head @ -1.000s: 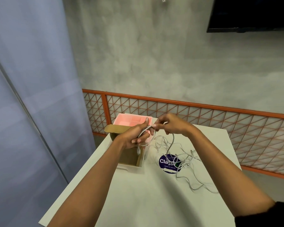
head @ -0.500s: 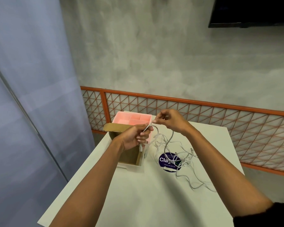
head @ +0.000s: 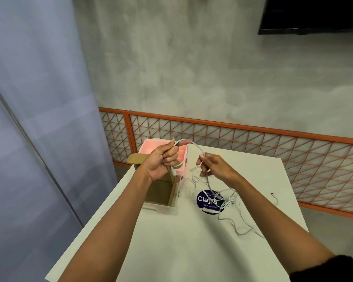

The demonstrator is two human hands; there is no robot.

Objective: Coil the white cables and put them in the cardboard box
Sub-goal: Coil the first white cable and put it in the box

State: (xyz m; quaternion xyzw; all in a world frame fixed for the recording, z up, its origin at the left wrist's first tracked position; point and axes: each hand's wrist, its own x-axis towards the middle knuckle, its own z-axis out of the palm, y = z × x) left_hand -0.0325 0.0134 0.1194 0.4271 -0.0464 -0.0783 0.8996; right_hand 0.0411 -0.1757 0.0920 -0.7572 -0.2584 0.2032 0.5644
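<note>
While hovering above the open brown cardboard box (head: 161, 192), curling the left grip (head: 161, 161) round a looped thin white cable (head: 196, 146). Pinching that cable in the right grip (head: 214, 167), above the tangle (head: 224, 199) on the white surface (head: 171, 241).

Left hand (head: 160, 161) gripping looped white cable (head: 194, 146), right hand (head: 214, 165) pinching it, above cardboard box (head: 160, 193)

wall (head: 192, 68) grey plaster | railing (head: 253, 128) orange lattice | table (head: 181, 241) white | screen (head: 314, 13) dark, upper right | panel (head: 29, 98) pale blue, left
</note>
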